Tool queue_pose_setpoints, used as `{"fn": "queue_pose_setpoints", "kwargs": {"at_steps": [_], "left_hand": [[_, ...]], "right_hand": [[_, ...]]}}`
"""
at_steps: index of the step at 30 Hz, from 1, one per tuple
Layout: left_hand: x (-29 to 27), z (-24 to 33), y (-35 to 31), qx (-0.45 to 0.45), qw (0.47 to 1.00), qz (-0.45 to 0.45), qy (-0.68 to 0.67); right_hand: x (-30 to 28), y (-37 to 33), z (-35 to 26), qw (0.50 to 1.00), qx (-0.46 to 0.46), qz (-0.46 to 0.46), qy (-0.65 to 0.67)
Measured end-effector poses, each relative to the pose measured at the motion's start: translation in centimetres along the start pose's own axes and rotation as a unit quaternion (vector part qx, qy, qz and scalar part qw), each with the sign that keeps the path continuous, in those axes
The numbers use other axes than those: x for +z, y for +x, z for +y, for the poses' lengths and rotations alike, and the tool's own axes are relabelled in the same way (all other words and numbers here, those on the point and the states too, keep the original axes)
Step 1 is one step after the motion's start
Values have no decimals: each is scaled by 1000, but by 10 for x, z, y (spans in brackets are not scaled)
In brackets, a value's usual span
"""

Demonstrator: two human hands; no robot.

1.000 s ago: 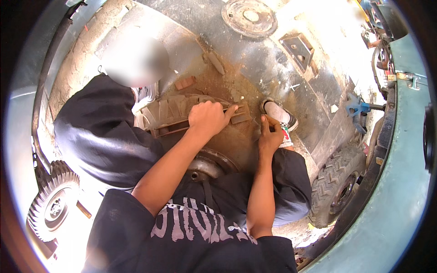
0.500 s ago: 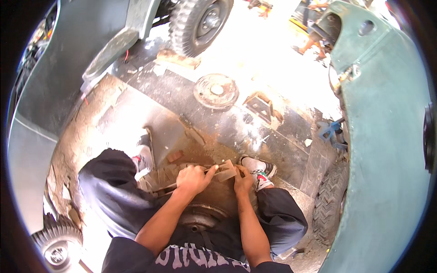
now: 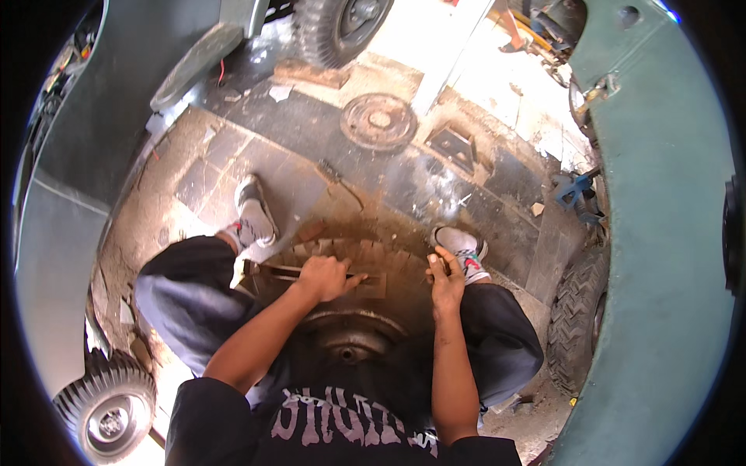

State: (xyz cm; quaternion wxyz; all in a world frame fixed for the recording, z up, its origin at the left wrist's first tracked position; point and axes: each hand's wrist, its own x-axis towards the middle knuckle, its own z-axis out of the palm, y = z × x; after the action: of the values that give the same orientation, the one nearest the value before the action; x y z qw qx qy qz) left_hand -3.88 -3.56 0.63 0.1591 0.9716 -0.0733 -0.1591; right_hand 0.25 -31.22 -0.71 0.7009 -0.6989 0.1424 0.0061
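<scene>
A large tyre point(image 3: 396, 262) stands between my bent legs, its tread dusty and brown and its metal rim point(image 3: 353, 320) towards me. On top of the tread lies a flat, tan rectangular piece point(image 3: 374, 286). My left hand point(image 3: 322, 278) is closed round a long, narrow tool point(image 3: 273, 269) whose bar sticks out to the left; its kind is unclear. A finger of that hand reaches onto the flat piece. To the right, apart from the tyre, my right hand point(image 3: 446, 286) is raised with its fingers loosely bent and apart, nothing visible in them.
Grey-green vehicle body panels rise at the left point(image 3: 70, 147) and right point(image 3: 668, 194). Ahead on the tiled floor lie a rusty round disc point(image 3: 378, 122), a wooden block point(image 3: 311, 74), a brush-like tool point(image 3: 338, 182) and a metal bracket point(image 3: 453, 147). A blue stand point(image 3: 573, 190) is near another tyre point(image 3: 576, 322).
My right hand has let go of the flat piece and moved right, away from it. The piece now lies lower on the tread, with my left hand's finger on it.
</scene>
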Motion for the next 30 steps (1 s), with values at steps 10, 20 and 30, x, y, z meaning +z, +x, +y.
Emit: {"fn": "queue_pose_setpoints", "kwargs": {"at_steps": [10,20,30], "left_hand": [[4,8,13,50,999,-13,-8],[-11,4,39,43,992,-118,12],[-14,20,40,-16,988,-152,-16]], "right_hand": [[-13,-11,36,991,-23,-50,-118],[16,23,4,897,-231,-198,-321],[25,-12,21,933,-143,-111,-311]]}}
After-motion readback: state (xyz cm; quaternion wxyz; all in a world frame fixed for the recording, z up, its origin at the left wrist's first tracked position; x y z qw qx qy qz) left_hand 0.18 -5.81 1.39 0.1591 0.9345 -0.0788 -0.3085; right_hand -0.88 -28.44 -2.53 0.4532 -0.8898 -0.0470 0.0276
